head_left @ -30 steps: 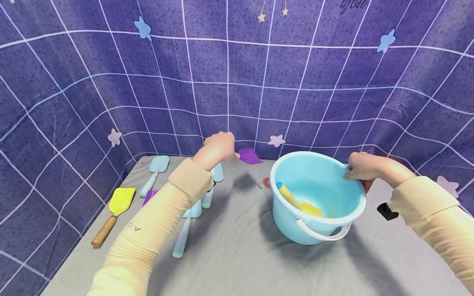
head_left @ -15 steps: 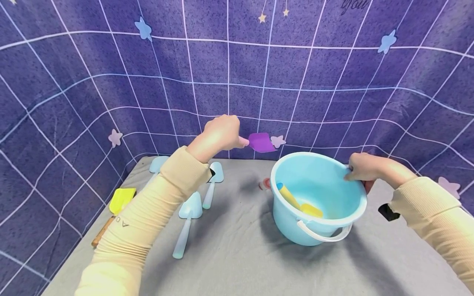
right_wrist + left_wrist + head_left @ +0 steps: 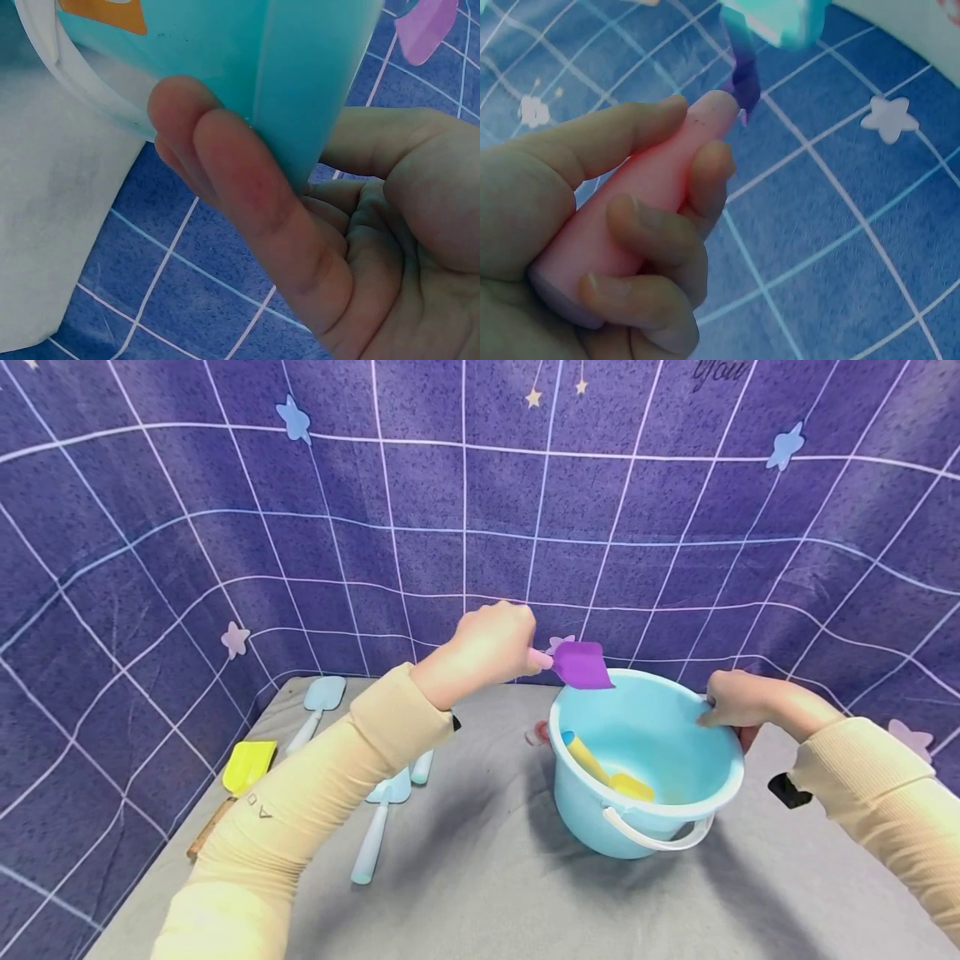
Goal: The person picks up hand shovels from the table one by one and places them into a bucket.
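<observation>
My left hand [image 3: 495, 639] grips a toy shovel by its pink handle [image 3: 630, 195], fingers wrapped round it in the left wrist view. The shovel's purple blade [image 3: 583, 665] points right and overlaps the far left rim of a light blue bucket [image 3: 592, 818] in the head view. At the bucket's right side my right hand [image 3: 742, 697] holds the rim, thumb inside and fingers along the outer wall [image 3: 202, 45]. Inside the bucket lies a yellow toy [image 3: 585, 758] with a blue end, beside a yellow blade-like piece [image 3: 630, 787].
On the grey cloth at left lie a yellow shovel [image 3: 247, 766] with a wooden handle, partly under the sleeve, and pale blue shovels [image 3: 371, 843]. The bucket's white handle [image 3: 652, 839] hangs at the front. A purple gridded curtain [image 3: 480, 485] stands behind.
My left hand has carried the purple shovel rightward, first rising and then dipping slightly, from left of the bucket to its rim. My right hand and the bucket stay in place.
</observation>
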A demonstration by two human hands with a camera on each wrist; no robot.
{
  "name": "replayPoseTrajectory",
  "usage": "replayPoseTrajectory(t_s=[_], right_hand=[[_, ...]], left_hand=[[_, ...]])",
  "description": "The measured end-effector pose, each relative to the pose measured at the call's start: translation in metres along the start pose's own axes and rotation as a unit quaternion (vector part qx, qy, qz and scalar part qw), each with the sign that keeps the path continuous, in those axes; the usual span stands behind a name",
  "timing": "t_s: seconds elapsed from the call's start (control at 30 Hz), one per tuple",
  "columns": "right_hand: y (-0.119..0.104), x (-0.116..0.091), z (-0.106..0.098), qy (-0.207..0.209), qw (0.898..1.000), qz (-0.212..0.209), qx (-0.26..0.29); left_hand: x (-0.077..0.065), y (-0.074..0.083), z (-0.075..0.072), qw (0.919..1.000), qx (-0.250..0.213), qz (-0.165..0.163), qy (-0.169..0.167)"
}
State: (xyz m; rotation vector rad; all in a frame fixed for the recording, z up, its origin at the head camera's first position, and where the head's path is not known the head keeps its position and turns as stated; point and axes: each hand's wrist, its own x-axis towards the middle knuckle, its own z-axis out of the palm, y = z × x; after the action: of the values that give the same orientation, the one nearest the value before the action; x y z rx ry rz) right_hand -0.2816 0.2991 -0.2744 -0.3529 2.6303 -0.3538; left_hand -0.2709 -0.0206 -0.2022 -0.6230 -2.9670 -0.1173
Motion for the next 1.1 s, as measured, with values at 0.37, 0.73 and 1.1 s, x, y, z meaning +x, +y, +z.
replayPoseTrajectory(t_s=[0.37,0.73,1.1], right_hand=[[0.004,0.000,0.002,0.011,1.000,0.001,0.005],[0.005,-0.001,0.001,0.012,1.000,0.001,0.008],[0.002,0.000,0.000,0.010,1.000,-0.004,-0.001]], left_hand=[[0.018,0.025,0.029,0.9938,0.034,0.101,-0.033],[0.039,0.044,0.048,0.9781,0.059,0.176,-0.094],[0.055,0.050,0.075,0.9717,0.012,0.189,-0.141]])
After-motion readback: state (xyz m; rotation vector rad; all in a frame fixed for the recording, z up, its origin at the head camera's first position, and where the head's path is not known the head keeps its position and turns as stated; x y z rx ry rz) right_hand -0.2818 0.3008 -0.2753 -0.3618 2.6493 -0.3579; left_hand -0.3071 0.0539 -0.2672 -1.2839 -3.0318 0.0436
